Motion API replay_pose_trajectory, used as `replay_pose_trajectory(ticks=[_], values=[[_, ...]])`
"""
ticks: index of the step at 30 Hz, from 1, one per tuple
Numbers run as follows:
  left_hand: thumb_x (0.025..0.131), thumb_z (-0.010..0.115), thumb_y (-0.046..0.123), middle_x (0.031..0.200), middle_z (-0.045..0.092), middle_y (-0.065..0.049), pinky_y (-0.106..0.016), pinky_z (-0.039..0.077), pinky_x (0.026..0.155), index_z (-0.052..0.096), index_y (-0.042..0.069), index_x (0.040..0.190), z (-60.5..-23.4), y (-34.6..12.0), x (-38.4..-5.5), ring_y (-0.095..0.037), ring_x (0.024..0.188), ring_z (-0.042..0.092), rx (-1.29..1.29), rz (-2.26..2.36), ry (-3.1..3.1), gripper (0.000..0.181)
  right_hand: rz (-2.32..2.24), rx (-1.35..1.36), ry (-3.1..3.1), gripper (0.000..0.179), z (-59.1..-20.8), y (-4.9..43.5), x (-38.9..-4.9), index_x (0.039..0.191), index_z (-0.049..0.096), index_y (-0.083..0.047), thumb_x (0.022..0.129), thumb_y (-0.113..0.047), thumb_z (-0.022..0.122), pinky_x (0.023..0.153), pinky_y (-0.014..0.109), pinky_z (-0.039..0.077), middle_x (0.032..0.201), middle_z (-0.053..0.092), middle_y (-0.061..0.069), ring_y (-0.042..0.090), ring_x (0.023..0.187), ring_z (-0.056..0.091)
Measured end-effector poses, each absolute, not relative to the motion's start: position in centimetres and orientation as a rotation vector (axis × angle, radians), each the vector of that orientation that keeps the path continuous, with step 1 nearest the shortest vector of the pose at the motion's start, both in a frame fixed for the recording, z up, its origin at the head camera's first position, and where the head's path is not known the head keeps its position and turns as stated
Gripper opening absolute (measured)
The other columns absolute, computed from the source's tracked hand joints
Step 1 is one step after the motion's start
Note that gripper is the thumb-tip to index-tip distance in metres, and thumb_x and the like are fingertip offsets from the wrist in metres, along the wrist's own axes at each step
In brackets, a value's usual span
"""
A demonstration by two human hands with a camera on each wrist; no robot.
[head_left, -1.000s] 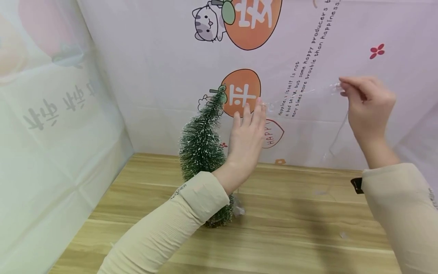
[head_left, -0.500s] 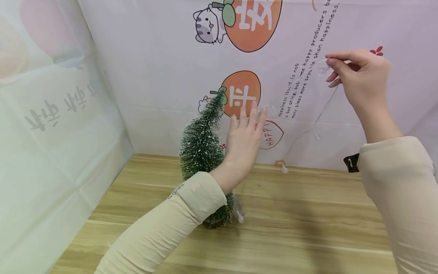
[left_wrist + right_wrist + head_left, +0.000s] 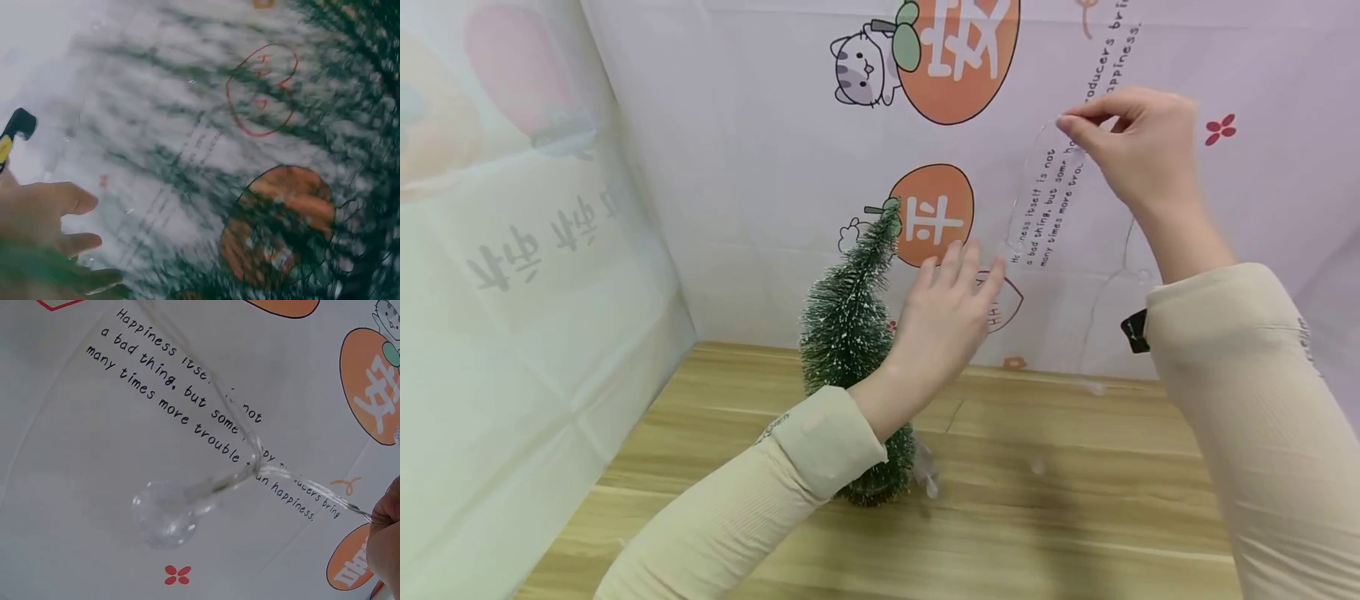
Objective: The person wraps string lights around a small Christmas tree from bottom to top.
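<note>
In the head view, a small green artificial Christmas tree (image 3: 850,325) with white-flecked bristles stands left of centre. My left hand (image 3: 943,321) is raised beside its right side, fingers loosely spread. My right hand (image 3: 1138,150) pinches the thin clear wire of a fairy light string (image 3: 1021,183) between thumb and fingertips. This wire curves down toward the left hand's fingertips; whether they touch it I cannot tell. The right wrist view shows a clear bubbled bulb (image 3: 165,512) on the string, near my right hand (image 3: 384,537). Bristles (image 3: 375,206) blur much of the left wrist view.
A wood-grain tabletop (image 3: 1000,517) lies below. Behind stands a pale printed backdrop (image 3: 760,208), with another pale sheet (image 3: 550,350) at left. A clear bulb (image 3: 931,483) lies by the tree's base; more wire (image 3: 1097,300) hangs beneath the right arm.
My right hand has moved left and upward with the light string, toward the tree. The left hand has stayed beside the tree, its fingers shifting slightly.
</note>
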State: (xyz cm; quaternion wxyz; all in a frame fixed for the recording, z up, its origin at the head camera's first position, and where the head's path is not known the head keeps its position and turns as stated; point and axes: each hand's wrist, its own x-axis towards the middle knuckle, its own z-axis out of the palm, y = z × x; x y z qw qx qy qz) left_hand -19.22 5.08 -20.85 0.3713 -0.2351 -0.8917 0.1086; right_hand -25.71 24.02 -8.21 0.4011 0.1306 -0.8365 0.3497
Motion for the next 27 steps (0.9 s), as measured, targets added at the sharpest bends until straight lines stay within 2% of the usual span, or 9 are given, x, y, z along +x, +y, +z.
replay_pose_trajectory(ticks=[5, 8, 12, 18, 23, 27], values=[[0.095, 0.05, 0.021, 0.121, 0.062, -0.001, -0.029, 0.048, 0.097, 0.063, 0.021, 0.119, -20.0, 3.8, -18.4, -0.017, 0.116, 0.058, -0.636, 0.259, -1.867, 0.028, 0.864, 0.344, -2.155, 0.008, -7.7, 22.8, -25.9, 0.085, 0.078, -0.021, 0.084, -0.026, 0.071, 0.05, 0.013, 0.033, 0.064, 0.052, -0.036, -0.002, 0.056, 0.042], [0.097, 0.046, 0.016, 0.106, 0.066, 0.002, -0.025, 0.049, 0.089, 0.067, 0.02, 0.106, -18.9, 2.8, -18.4, -0.015, 0.103, 0.062, -0.645, 0.247, -1.665, 0.024, 0.845, 0.348, -2.168, 0.01, -7.5, 22.0, -26.0, 0.084, 0.078, -0.018, 0.084, -0.026, 0.071, 0.048, 0.012, 0.033, 0.059, 0.051, -0.036, -0.002, 0.053, 0.042], [0.096, 0.045, 0.011, 0.097, 0.067, 0.002, -0.026, 0.05, 0.088, 0.067, 0.018, 0.098, -17.3, 1.2, -18.5, -0.016, 0.095, 0.062, -0.64, 0.192, -1.521, 0.024, 0.827, 0.333, -2.199, 0.021, -7.2, 21.1, -26.1, 0.091, 0.078, -0.01, 0.085, -0.029, 0.071, 0.048, 0.013, 0.033, 0.058, 0.05, -0.035, -0.001, 0.054, 0.042], [0.093, 0.048, 0.014, 0.096, 0.069, 0.0, -0.027, 0.05, 0.085, 0.068, 0.014, 0.098, -15.2, -1.0, -18.7, -0.019, 0.094, 0.062, -0.585, 0.065, -1.469, 0.02, 0.839, 0.306, -2.224, 0.023, -6.9, 20.0, -26.4, 0.093, 0.077, -0.01, 0.085, -0.03, 0.07, 0.049, 0.014, 0.033, 0.057, 0.049, -0.033, 0.0, 0.058, 0.042], [0.096, 0.046, 0.015, 0.101, 0.069, -0.003, -0.031, 0.05, 0.088, 0.067, 0.011, 0.106, -13.7, -3.2, -19.1, -0.021, 0.098, 0.061, -0.548, -0.007, -1.543, 0.023, 0.836, 0.309, -2.209, 0.027, -7.0, 19.0, -26.6, 0.097, 0.076, -0.005, 0.087, -0.029, 0.068, 0.054, 0.014, 0.033, 0.059, 0.047, -0.035, -0.001, 0.061, 0.042], [0.098, 0.044, 0.017, 0.104, 0.07, -0.006, -0.034, 0.05, 0.09, 0.068, 0.009, 0.108, -13.0, -4.8, -19.8, -0.024, 0.1, 0.061, -0.493, -0.044, -1.613, 0.027, 0.838, 0.314, -2.162, 0.027, -6.9, 18.1, -26.7, 0.098, 0.075, -0.004, 0.086, -0.028, 0.07, 0.06, 0.015, 0.033, 0.067, 0.045, -0.031, -0.003, 0.065, 0.039]])
